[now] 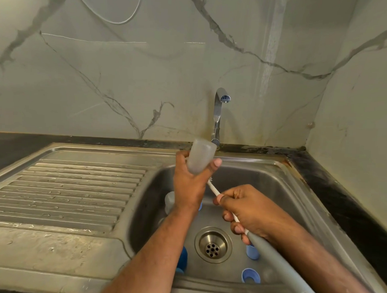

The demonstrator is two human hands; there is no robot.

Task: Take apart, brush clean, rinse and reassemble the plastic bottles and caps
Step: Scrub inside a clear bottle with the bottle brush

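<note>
Gripped in the right hand point(249, 210), a grey-handled bottle brush point(272, 250) angles up over the steel sink point(317, 212), where blue caps point(251, 276) lie. Beyond, the left hand point(190, 183) grips a translucent bottle point(200, 156), brush tip at its mouth, below the faucet point(219, 112).

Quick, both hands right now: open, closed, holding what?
Left hand: closed around the translucent bottle, held over the sink.
Right hand: closed around the brush handle.

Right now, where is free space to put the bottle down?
The ribbed drainboard left of the basin is bare, as is the flat rim before it. The basin floor is crowded: blue caps ring the drain.
</note>
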